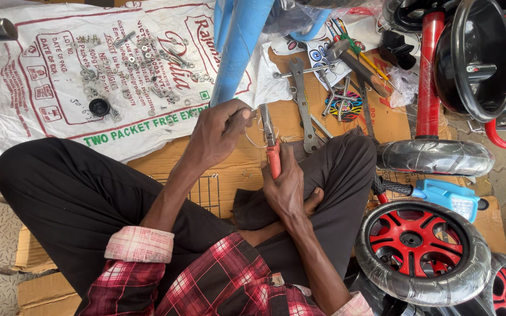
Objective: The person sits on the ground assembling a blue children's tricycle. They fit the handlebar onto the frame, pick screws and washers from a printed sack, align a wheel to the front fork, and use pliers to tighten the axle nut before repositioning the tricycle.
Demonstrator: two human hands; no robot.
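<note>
Head view: cardboard [229, 175] covers the floor, with a white sack [48, 111] spread far left, strewn with small nuts and washers [147, 58]. My left hand [218, 131] is pinched shut on a small part at the lower end of a blue tube [238, 47]; I cannot tell what the part is. My right hand [285, 187] is closed round the red handles of pliers [270, 146], jaws pointing at that part. Spanners [301, 99] lie just beyond. Red wheels [420, 248] sit near right.
</note>
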